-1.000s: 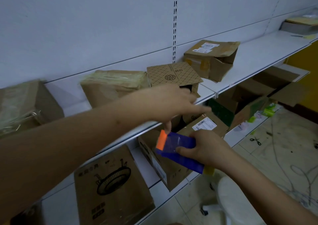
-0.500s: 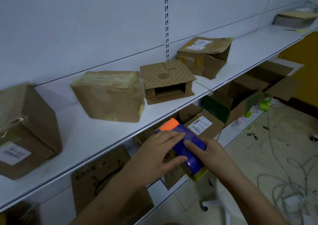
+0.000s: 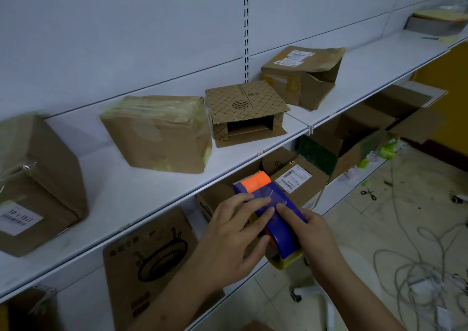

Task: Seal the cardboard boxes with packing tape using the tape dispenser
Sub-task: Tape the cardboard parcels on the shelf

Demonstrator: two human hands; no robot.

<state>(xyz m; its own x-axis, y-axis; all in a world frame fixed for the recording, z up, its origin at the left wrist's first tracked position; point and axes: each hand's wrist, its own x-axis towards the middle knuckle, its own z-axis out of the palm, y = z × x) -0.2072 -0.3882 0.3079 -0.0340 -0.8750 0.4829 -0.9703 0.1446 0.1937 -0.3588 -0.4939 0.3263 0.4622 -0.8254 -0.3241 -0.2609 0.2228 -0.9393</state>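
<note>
A blue tape dispenser [image 3: 274, 210] with an orange front end is held below the upper shelf's front edge. My right hand [image 3: 307, 232] grips it from the right, and my left hand [image 3: 235, 232] holds it from the left with fingertips on the clear tape over its top. On the white upper shelf [image 3: 152, 191] stand several cardboard boxes: a taped box [image 3: 157, 133], a patterned box [image 3: 243, 110] with an open side flap, a labelled box [image 3: 301, 75] with loose flaps, and a large box [image 3: 33, 178] at far left.
The lower shelf holds more cardboard boxes, one printed with a fan [image 3: 149, 254] and one with a shipping label [image 3: 296, 178]. Scissors [image 3: 368, 194] and tangled cables [image 3: 417, 275] lie on the tiled floor at right. A flat grey box [image 3: 435, 22] sits far right on the upper shelf.
My left hand has pulled back from the shelf boxes and come down onto the dispenser. Both hands now hold it, fingers moving over the tape on top.
</note>
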